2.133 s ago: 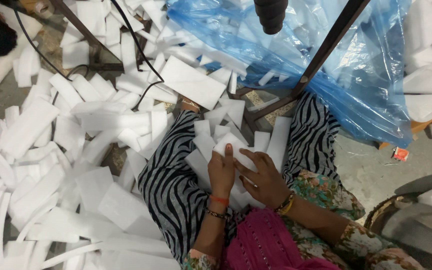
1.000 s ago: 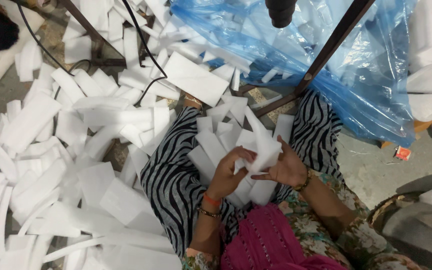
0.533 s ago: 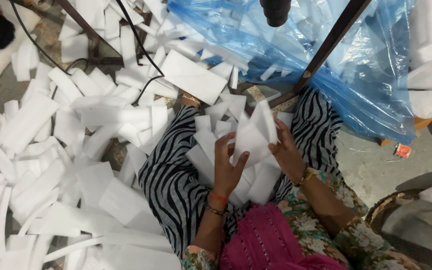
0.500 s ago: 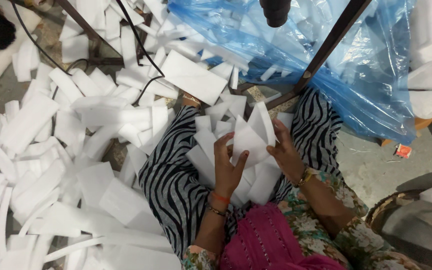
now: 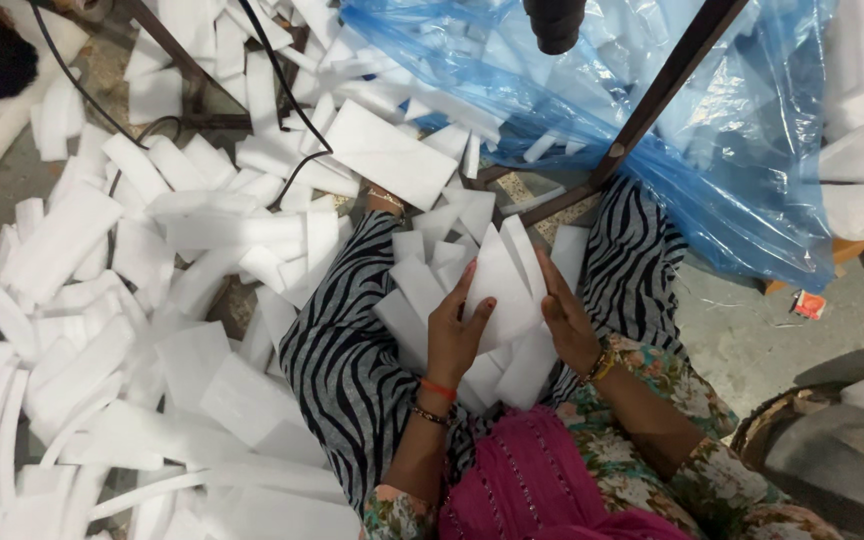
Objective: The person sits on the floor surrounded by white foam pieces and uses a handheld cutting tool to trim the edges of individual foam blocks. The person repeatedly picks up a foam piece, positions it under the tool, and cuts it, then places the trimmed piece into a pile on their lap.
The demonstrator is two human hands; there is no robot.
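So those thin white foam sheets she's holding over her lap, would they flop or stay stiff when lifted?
The thin white foam sheets probably stay fairly stiff: they stand flat between the left hand and right hand. Likely very light, since fingertips alone steady them. Possibly bendable too, as long strips on the floor curve.

Black-and-white zebra-striped trousers (image 5: 352, 370) are worn, with a pink garment (image 5: 532, 480) and floral sleeves (image 5: 652, 400). Bangles are seen on the left hand (image 5: 455, 335) and right hand (image 5: 567, 320).

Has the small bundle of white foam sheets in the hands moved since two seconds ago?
Yes. The bundle of white foam sheets rose off the lap, toward the dark metal leg.
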